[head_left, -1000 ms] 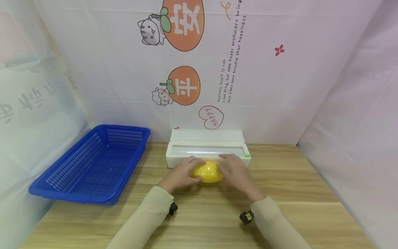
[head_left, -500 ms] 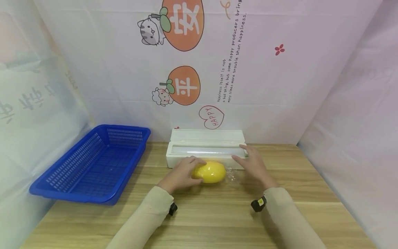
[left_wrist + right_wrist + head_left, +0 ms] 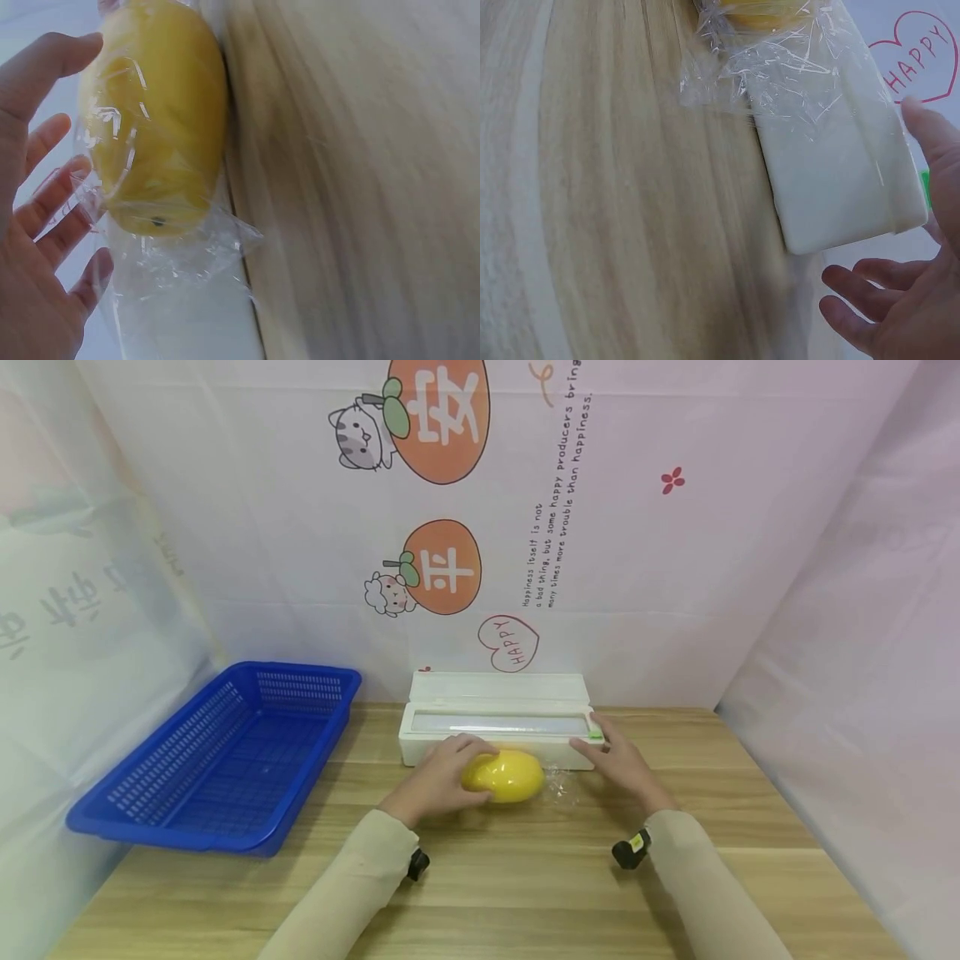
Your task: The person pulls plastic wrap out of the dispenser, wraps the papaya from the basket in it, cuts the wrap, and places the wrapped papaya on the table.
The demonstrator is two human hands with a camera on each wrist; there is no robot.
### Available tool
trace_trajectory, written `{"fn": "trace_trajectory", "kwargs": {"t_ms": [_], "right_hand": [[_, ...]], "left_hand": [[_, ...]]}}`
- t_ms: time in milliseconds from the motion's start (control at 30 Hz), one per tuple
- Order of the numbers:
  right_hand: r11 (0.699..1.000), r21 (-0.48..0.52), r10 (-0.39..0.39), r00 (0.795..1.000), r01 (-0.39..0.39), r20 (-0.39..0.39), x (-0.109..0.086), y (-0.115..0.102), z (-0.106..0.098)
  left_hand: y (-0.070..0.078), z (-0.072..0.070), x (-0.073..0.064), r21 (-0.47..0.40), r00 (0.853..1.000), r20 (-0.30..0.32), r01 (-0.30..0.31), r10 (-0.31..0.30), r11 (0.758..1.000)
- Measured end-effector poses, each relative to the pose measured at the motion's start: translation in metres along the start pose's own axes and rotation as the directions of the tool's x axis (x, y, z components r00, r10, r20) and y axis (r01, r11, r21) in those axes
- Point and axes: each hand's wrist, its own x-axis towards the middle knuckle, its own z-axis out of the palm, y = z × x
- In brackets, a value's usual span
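Observation:
A smooth yellow oval fruit (image 3: 510, 776) lies wrapped in clear cling film, its loose crumpled ends (image 3: 559, 783) spreading to the right. My left hand (image 3: 438, 779) holds its left end, thumb on the near side and fingers over the far side; in the left wrist view the fingertips (image 3: 81, 166) meet the film. Just behind stands a white cling film dispenser (image 3: 495, 748) with its lid raised and a green slider (image 3: 596, 735) at the right. My right hand (image 3: 621, 767) is at the dispenser's right end, fingers spread and bent a little, nothing between them.
A blue plastic basket (image 3: 311, 768) with slotted sides stands on the left of the wooden table (image 3: 510, 877). White printed cloth (image 3: 637, 568) hangs close behind the dispenser and along both sides.
My right hand has left the fruit and moved right to the dispenser's end, uncovering the crumpled film. The left hand has stayed in place on the fruit.

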Motion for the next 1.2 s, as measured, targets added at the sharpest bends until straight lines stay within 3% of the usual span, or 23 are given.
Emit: {"fn": "trace_trajectory", "kwargs": {"t_ms": [233,467,667,800,967,1100,1200], "right_hand": [[0.998,0.063,-0.002,1.000,0.001,0.007,0.002,0.007,0.002],[0.996,0.086,-0.027,0.999,0.025,0.019,0.006,0.014,0.004],[0.994,0.105,-0.011,1.000,0.008,0.022,0.003,0.015,0.004],[0.996,0.092,-0.015,1.000,0.014,0.009,0.002,0.016,0.004],[0.995,0.089,-0.056,0.998,0.054,0.013,0.002,0.014,0.001],[0.995,0.082,-0.060,0.998,0.059,0.010,0.000,0.014,0.000],[0.996,0.072,-0.047,0.999,0.046,0.004,0.000,0.013,0.000]], "left_hand": [[0.018,-0.004,0.016,-0.059,1.000,-0.002,-0.016,0.016,0.998],[0.046,-0.004,0.052,-0.125,0.998,0.053,-0.035,0.042,0.991],[0.070,0.009,0.091,-0.137,0.996,0.079,-0.026,0.037,0.990],[0.078,0.024,0.111,-0.167,0.997,0.063,-0.022,0.033,0.986],[0.081,0.040,0.130,-0.183,0.998,0.058,0.043,-0.032,0.982],[0.084,0.052,0.144,-0.113,0.992,0.059,0.114,-0.108,0.987],[0.086,0.059,0.151,-0.058,0.980,0.067,0.191,-0.187,0.980]]}}
